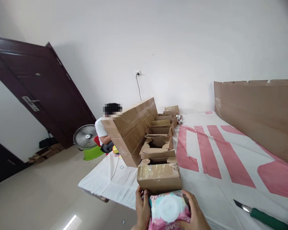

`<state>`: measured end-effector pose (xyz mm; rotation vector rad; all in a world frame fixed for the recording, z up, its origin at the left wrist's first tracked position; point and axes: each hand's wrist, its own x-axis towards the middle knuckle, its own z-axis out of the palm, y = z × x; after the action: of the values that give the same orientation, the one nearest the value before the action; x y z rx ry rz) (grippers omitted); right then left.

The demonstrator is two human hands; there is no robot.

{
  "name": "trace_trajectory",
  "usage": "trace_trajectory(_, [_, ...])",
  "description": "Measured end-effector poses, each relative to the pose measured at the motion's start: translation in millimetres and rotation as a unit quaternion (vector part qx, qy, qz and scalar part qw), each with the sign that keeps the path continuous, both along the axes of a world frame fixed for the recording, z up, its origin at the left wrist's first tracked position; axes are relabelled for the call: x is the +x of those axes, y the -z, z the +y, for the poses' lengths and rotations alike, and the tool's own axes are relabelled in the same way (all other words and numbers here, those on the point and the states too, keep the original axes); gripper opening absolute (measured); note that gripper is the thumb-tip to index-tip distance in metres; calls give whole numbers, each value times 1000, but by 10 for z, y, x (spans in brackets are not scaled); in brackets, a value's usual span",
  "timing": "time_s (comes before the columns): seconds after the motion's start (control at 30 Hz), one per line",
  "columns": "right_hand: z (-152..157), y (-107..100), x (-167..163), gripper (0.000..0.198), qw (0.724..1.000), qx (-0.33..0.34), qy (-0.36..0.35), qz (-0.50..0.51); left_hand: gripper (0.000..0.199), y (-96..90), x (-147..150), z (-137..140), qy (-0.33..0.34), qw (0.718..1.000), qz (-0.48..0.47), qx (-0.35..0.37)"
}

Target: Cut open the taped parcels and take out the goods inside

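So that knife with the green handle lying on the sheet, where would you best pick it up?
By the green handle, coming down from above at the right. The knife lies flat on the white and pink sheet with its bare blade pointing left toward the hands, so that end is best avoided. Both hands now hold the wipes pack.

Bright, even indoor light, with a tilted wide-angle view that bends at its edges.

The white wall (pixel 182 38) is evenly lit and darkens slightly toward the top corners. A bright streak of glare lies on the glossy floor (pixel 70 222), and the knife blade (pixel 241 206) glints. The dark door (pixel 38 92) casts a soft shadow on the wall beside it. Straight edges lean and curve near the frame borders. The wipes pack (pixel 169 209) looks slightly soft and washed out on its white lid.
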<state>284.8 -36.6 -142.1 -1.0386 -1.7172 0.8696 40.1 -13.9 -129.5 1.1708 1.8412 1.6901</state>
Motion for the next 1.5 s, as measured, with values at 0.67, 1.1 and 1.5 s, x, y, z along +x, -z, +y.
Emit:
trace_trajectory(0.67, [6, 79, 44, 104, 999, -9, -34, -26, 53, -60, 18, -16, -12, 1000, 12, -18])
trace_trajectory(1.1, [-16, 70, 39, 98, 999, 13, -34, -31, 55, -84, 33, -23, -18, 999, 18, -25])
trace_trajectory(1.5, [12, 206, 25, 97, 999, 23, -24, -37, 51, -54, 29, -12, -19, 999, 23, -19])
